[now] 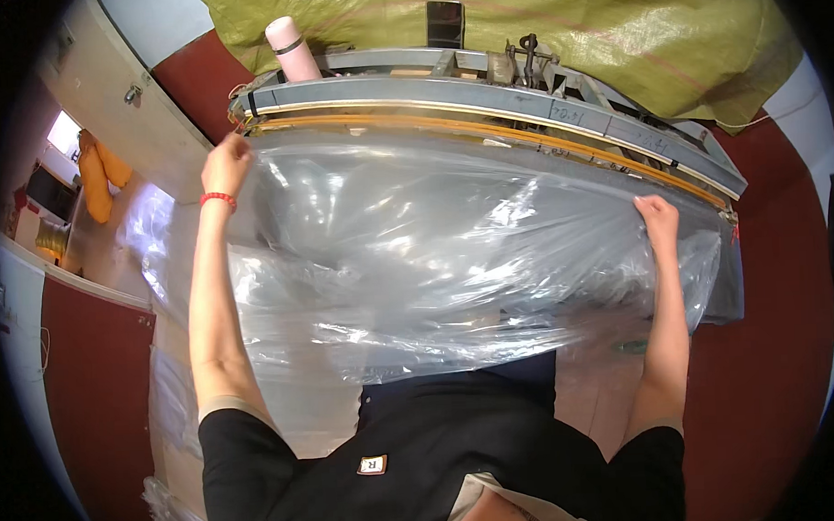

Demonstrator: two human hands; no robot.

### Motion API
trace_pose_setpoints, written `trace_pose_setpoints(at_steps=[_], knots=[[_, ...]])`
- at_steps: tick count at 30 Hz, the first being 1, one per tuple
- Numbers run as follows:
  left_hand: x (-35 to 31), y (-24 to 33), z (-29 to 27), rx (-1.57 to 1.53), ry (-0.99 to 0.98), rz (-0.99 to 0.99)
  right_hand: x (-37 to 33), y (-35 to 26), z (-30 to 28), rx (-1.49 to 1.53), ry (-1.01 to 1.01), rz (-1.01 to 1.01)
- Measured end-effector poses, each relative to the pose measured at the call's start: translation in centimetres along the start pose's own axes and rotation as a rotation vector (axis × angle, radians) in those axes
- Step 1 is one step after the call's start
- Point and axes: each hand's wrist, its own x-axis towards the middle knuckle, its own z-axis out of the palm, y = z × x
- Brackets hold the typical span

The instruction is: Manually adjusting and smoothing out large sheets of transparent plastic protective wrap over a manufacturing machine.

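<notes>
A wide clear plastic sheet stretches between my hands and hangs in shiny folds toward my body. My left hand, with a red bead bracelet on the wrist, is closed at the sheet's upper left corner, close to the end of the long machine bar. My right hand pinches the sheet's upper edge on the right, a little below the bar. Just beyond the sheet runs a long grey metal bar with an orange strip along its near side; it looks like a heat sealer. Whether the sheet is one layer or two I cannot tell.
A pink bottle and a dark phone are behind the bar, by a yellow-green woven sheet. A metal clamp rises from the frame. More clear plastic lies on the floor at left, near a door.
</notes>
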Motion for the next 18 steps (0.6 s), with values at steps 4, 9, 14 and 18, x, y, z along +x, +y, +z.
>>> trace_pose_setpoints(at_steps=[4,9,14,18], knots=[[-2.7,6.2,4.3,-0.203,0.291,0.313,-1.4,3.2,-3.3,-0.036,0.138,0.001],[-6.2,4.9,12.5,0.022,-0.334,0.259,-2.0,5.0,-7.6,-0.11,0.181,0.074],[-4.2,8.1,13.5,0.149,-0.06,0.049,-2.4,6.2,-8.8,-0.147,0.239,0.036],[-6.7,23.6,13.0,-0.905,-0.627,0.176,-2.0,6.9,-8.4,-0.143,0.253,0.023]])
